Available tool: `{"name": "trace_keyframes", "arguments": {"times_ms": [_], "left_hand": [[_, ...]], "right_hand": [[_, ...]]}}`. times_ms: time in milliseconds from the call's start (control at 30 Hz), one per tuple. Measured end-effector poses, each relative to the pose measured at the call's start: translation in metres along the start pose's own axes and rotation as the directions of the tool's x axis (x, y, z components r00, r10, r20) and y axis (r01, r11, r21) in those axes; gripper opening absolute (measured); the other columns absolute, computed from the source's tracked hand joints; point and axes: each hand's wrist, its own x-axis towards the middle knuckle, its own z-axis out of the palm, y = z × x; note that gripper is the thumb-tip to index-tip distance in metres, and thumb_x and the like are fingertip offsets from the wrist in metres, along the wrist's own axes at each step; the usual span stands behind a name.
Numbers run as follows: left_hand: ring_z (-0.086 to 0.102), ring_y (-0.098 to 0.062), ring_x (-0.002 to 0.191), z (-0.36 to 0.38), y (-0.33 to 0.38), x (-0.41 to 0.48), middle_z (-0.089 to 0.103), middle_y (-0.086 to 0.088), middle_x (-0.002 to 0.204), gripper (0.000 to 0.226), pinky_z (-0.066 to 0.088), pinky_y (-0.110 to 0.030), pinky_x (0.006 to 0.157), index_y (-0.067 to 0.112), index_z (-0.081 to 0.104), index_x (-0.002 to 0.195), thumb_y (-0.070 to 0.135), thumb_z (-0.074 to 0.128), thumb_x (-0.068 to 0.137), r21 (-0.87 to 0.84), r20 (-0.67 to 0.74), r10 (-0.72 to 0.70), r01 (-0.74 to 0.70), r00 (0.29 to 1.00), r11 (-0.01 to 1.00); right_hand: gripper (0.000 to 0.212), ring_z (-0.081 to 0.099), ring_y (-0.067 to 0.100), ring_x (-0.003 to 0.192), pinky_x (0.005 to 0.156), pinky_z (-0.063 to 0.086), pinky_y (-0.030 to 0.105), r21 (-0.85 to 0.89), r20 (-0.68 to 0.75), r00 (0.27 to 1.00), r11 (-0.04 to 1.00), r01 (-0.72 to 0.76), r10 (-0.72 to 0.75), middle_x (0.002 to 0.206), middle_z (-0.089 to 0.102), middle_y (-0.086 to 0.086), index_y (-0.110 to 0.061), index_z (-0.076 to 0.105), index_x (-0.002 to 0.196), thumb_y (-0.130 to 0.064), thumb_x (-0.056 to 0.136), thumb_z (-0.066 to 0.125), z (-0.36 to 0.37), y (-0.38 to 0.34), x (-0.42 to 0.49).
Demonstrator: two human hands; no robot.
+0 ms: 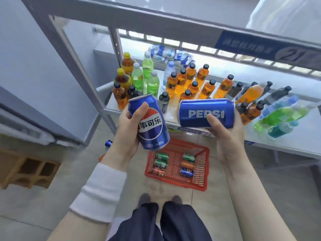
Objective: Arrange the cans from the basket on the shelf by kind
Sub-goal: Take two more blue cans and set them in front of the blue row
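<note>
Blue metal hid our fingertips as our left hand (126, 133) gripped the left can (152, 129) nearly upright, top tipped toward the shelf (278, 145), and our right hand (227, 141) clasped the right can (196, 108) on its side, long axis running left-right, both above the red basket (173, 180) of small, blurred cans (160, 162).

The left hand (128, 126) grips a blue Pepsi can (152, 124), tilted but nearly upright, while the right hand (227, 136) holds a second Pepsi can (205, 113) on its side (its lettering reads level). Both cans are in front of the shelf (298, 141), which is crowded with orange bottles (191, 87) and green bottles (138, 77). Below, on the floor, a red basket (203, 171) holds six cans: three green, one orange, one red, one blue.
</note>
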Motion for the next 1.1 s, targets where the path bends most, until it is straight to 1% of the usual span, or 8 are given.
{"name": "trace_keyframes", "arguments": {"times_ms": [167,300,400,533,667,867,1067,1100], "left_hand": [[0.068,-0.021,0.072,0.019,0.053,0.013,0.071,-0.009,0.086,0.106,0.055,-0.031,0.062,-0.005,0.052,0.120,0.055,0.086,0.039,0.020,0.018,0.166,-0.166,0.986,0.986],[0.067,-0.015,0.066,0.045,0.090,0.025,0.071,0.001,0.076,0.073,0.054,-0.026,0.058,0.006,0.057,0.108,0.041,0.082,0.048,0.081,0.065,0.260,-0.265,0.963,0.961],[0.067,-0.012,0.067,0.065,0.115,0.035,0.071,0.005,0.076,0.053,0.053,-0.026,0.058,0.017,0.058,0.102,0.031,0.075,0.054,0.110,0.090,0.339,-0.347,0.937,0.931],[0.066,-0.015,0.073,0.081,0.137,0.049,0.070,0.003,0.083,0.056,0.054,-0.028,0.063,0.019,0.060,0.102,0.037,0.074,0.052,0.135,0.097,0.434,-0.444,0.895,0.886],[0.065,-0.017,0.079,0.089,0.155,0.070,0.069,0.002,0.088,0.052,0.054,-0.032,0.069,0.023,0.060,0.099,0.036,0.076,0.052,0.187,0.136,0.456,-0.475,0.880,0.860],[0.066,-0.008,0.076,0.102,0.179,0.115,0.071,0.011,0.081,0.048,0.053,-0.024,0.067,0.024,0.058,0.097,0.033,0.077,0.054,0.283,0.229,0.448,-0.500,0.864,0.819],[0.067,-0.008,0.081,0.106,0.211,0.175,0.070,0.008,0.090,0.046,0.053,-0.024,0.070,0.025,0.058,0.102,0.026,0.077,0.061,0.283,0.280,0.447,-0.518,0.850,0.807],[0.067,-0.007,0.081,0.104,0.216,0.185,0.070,0.008,0.091,0.044,0.053,-0.023,0.070,0.025,0.057,0.103,0.024,0.074,0.063,0.281,0.285,0.443,-0.516,0.850,0.809]], "right_hand": [[0.055,0.061,-0.006,0.064,0.057,0.047,0.010,-0.015,0.017,0.991,0.991,0.133,-0.133,0.082,0.060,-0.006,-0.010,0.047,0.118,-0.004,0.071,0.075,0.021,-0.042,0.012],[0.061,0.065,0.006,0.083,0.064,0.049,0.013,-0.029,0.038,0.967,0.967,0.254,-0.253,0.097,0.064,0.003,-0.026,0.052,0.106,-0.025,0.054,0.085,0.033,-0.082,0.033],[0.063,0.065,0.006,0.085,0.065,0.049,0.014,-0.021,0.052,0.946,0.947,0.320,-0.319,0.098,0.065,0.002,-0.028,0.052,0.104,-0.023,0.051,0.086,0.039,-0.111,0.051],[0.059,0.062,-0.005,0.078,0.065,0.049,0.012,-0.022,0.080,0.906,0.908,0.418,-0.415,0.090,0.063,-0.010,-0.030,0.053,0.098,-0.011,0.054,0.087,0.043,-0.140,0.071],[0.058,0.063,0.005,0.090,0.074,0.054,0.026,-0.129,0.125,0.882,0.874,0.469,-0.455,0.097,0.063,-0.012,-0.034,0.054,0.100,-0.022,0.053,0.084,0.050,-0.163,0.093],[0.061,0.059,0.012,0.090,0.076,0.050,0.029,-0.388,0.214,0.853,0.760,0.521,-0.476,0.095,0.060,-0.011,-0.022,0.050,0.103,-0.036,0.056,0.087,0.066,-0.192,0.137],[0.066,0.053,0.001,0.081,0.064,0.041,0.003,-0.475,0.220,0.858,0.718,0.509,-0.464,0.093,0.054,-0.011,-0.016,0.047,0.110,-0.036,0.059,0.085,0.106,-0.210,0.183],[0.069,0.053,0.004,0.086,0.067,0.041,0.005,-0.478,0.221,0.860,0.718,0.506,-0.459,0.097,0.054,-0.009,-0.016,0.046,0.114,-0.038,0.060,0.084,0.115,-0.212,0.191]]}}
